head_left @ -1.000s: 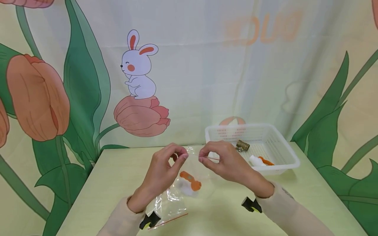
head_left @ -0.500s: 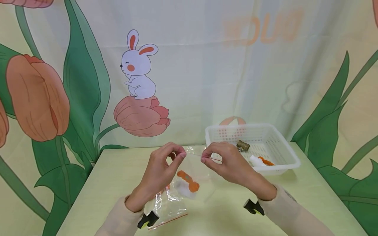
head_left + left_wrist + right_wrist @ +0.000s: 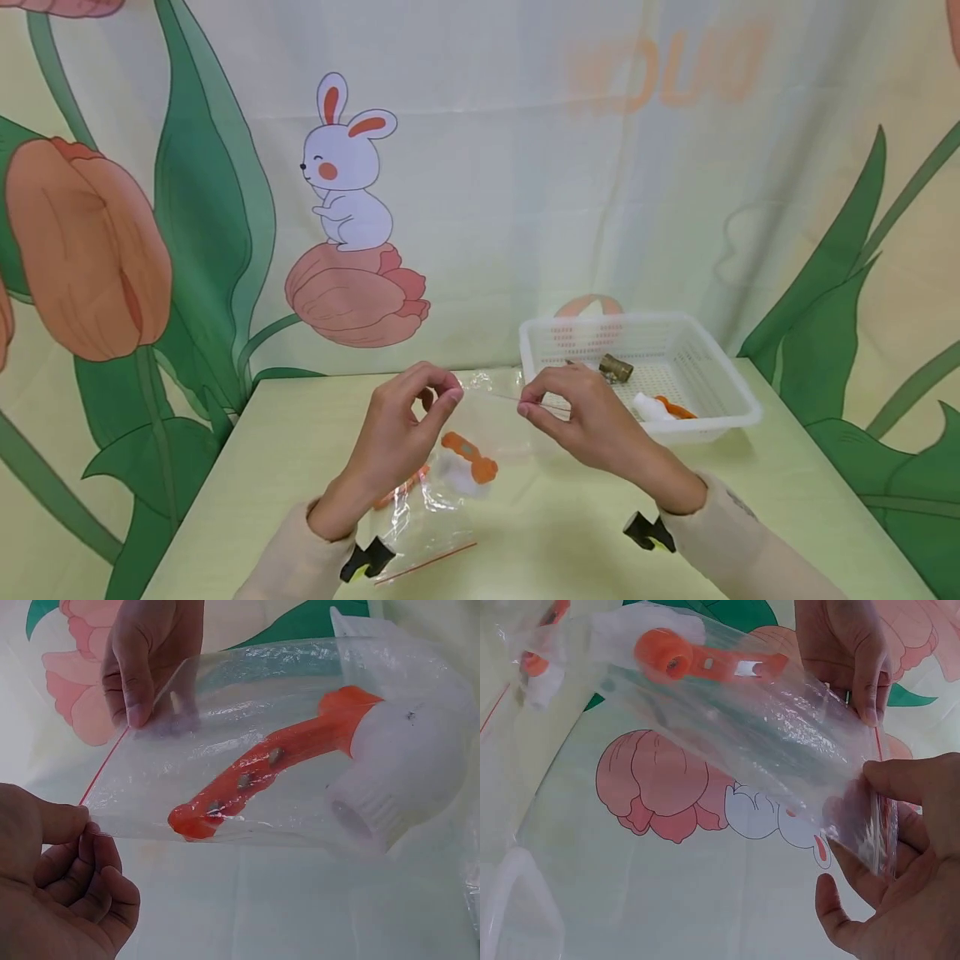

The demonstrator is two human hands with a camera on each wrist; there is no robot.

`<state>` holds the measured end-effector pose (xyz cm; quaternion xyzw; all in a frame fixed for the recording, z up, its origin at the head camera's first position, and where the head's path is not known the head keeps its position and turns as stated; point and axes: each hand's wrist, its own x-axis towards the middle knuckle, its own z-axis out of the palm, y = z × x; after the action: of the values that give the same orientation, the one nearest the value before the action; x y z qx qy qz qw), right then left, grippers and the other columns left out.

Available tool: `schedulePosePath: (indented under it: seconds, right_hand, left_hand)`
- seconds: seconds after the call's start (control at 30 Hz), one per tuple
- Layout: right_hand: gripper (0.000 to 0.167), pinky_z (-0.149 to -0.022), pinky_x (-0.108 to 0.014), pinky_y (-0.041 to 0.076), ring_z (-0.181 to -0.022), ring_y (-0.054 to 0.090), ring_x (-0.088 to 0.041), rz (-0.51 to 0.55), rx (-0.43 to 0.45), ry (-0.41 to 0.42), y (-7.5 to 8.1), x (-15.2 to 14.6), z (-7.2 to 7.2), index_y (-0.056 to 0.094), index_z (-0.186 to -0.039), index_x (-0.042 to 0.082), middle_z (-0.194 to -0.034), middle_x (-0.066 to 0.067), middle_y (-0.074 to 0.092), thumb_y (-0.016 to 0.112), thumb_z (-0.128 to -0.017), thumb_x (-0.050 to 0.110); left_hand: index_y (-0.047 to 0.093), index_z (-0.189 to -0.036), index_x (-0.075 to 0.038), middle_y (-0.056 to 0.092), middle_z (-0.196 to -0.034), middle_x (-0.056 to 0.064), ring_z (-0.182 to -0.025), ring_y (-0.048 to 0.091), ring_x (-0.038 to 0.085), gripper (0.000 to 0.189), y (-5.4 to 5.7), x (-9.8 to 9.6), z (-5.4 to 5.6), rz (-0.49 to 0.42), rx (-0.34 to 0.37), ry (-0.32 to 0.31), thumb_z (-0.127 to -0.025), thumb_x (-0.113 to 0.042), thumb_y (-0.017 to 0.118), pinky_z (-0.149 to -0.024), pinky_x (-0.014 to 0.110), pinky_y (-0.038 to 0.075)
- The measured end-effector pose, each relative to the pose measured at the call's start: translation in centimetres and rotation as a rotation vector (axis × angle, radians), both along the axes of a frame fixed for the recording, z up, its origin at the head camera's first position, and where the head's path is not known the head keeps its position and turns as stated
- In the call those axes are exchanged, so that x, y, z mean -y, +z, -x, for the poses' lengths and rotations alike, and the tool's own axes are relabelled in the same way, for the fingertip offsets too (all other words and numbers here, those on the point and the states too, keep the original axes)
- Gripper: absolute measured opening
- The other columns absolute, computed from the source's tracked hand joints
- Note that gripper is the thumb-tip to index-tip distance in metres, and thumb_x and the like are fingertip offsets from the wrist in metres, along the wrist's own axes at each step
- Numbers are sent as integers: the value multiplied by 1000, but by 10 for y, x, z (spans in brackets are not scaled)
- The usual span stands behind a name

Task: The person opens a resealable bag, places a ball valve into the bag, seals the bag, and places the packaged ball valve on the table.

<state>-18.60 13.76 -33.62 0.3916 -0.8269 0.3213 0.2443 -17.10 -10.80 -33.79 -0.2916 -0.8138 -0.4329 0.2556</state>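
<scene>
A clear zip bag [image 3: 150, 769] with a red-lined seal hangs between my hands. Inside it lies a part with a white rounded body [image 3: 412, 761] and a long orange handle [image 3: 266, 757]. My left hand [image 3: 405, 437] pinches one side of the bag's top edge between thumb and forefinger. Farther right along the same edge, my right hand [image 3: 588, 412] pinches the seal with thumb and fingers. Whether the seal is closed cannot be told.
A second clear bag [image 3: 442, 533], with orange and white inside, lies on the table below my left hand. Behind my right hand stands a white perforated basket [image 3: 731, 387]. It holds a brass-coloured cylinder [image 3: 617, 367] and another white-and-orange part [image 3: 652, 408]. A printed curtain [image 3: 487, 183] hangs behind.
My hands have drawn slightly apart along the bag's edge, the left one going left and the right one right. The bag's contents have shifted a little to the left.
</scene>
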Motion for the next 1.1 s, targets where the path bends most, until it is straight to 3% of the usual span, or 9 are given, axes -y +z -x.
schedulePosePath:
  seconds: [0.33,0.57,0.8,1.1]
  right_hand:
    - [8,-83,-31,47,-84,62,-6,47,36,-25,-8,-7,2,70,-89,20,-84,13,69,75,-86,15]
    - [9,-86,-36,44,-84,62,-9,56,-41,-12,-15,-13,6,67,-88,17,-81,10,68,74,-86,11]
    - [10,-87,-33,44,-85,63,-9,71,26,-55,-22,-17,5,69,-87,18,-82,11,69,76,-84,11]
    - [11,-88,-35,44,-82,62,-9,88,-12,-64,-25,-21,6,68,-85,18,-82,11,69,76,-84,10]
  left_hand:
    - [66,-95,-11,62,-82,-4,-78,55,7,5,0,4,-1,11,14,20,-91,-10,69,-64,20,49]
    - [66,-96,-10,62,-83,-4,-78,56,8,5,1,8,-1,9,38,25,-92,-12,69,-62,20,48]
    - [66,-95,-11,62,-82,-5,-78,56,7,5,-2,9,-2,7,42,34,-91,-10,69,-63,20,49]
    - [66,-95,-10,62,-82,-4,-77,56,7,5,-4,9,-1,11,23,25,-91,-10,70,-62,20,49]
